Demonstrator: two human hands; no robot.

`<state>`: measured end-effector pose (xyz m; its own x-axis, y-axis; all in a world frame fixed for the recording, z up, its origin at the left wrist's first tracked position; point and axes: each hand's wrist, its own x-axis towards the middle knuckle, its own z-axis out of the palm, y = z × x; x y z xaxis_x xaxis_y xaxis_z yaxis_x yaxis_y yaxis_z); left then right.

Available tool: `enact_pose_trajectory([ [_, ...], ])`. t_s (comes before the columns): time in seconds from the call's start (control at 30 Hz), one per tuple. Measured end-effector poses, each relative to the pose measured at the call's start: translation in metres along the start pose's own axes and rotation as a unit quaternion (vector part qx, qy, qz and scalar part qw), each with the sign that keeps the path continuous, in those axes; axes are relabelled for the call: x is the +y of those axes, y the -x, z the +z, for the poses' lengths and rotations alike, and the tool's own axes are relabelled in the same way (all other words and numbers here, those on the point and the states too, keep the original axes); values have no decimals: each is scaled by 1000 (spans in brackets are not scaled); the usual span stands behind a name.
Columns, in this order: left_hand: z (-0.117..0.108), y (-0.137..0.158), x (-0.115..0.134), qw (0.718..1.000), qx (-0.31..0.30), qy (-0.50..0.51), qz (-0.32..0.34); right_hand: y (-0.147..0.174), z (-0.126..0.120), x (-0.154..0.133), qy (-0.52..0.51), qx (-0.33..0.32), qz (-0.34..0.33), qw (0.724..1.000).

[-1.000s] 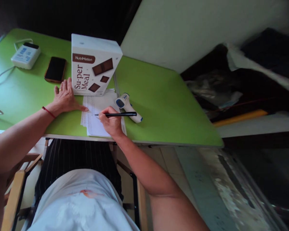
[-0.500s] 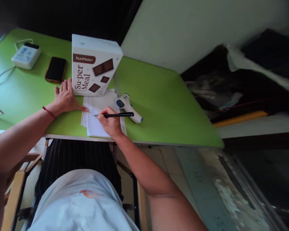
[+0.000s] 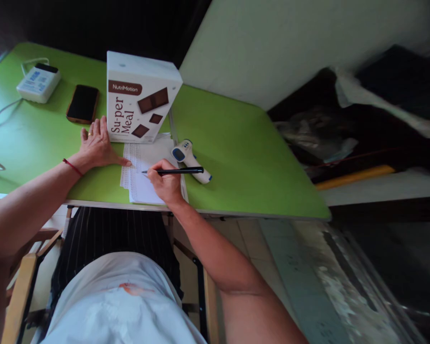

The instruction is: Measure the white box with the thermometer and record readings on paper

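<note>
My right hand grips a black pen, its tip over the sheets of paper. Rows of small marks run down the left side of the paper. My left hand lies flat with fingers spread, the thumb resting on the paper's left edge and the fingers beside the lower left side of a white box. That box stands upright behind the paper, printed "NutriMotion Su-per Meal". Just right of my right hand lies a white handheld infrared thermometer with a blue-rimmed display.
On the green table, a phone in a brown case lies left of the box. A white device with a cable sits at the back left. A wall rises behind the table, and cluttered shelving stands to the right.
The pen and my right hand have shifted very slightly to the right over the paper. My left hand and the box stay in place.
</note>
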<state>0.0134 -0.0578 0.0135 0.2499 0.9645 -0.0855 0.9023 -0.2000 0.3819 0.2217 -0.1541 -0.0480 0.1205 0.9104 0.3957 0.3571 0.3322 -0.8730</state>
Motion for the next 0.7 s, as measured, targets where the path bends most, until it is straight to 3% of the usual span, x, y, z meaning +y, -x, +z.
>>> enact_pose_trajectory([
  [0.23,3,-4,-5,1000,3,16,9,-1,0,-1,13,-4,30,999],
  [0.7,-1,0,1,1000,-1,2,-2,-1,1,-4,32,2,25,999],
])
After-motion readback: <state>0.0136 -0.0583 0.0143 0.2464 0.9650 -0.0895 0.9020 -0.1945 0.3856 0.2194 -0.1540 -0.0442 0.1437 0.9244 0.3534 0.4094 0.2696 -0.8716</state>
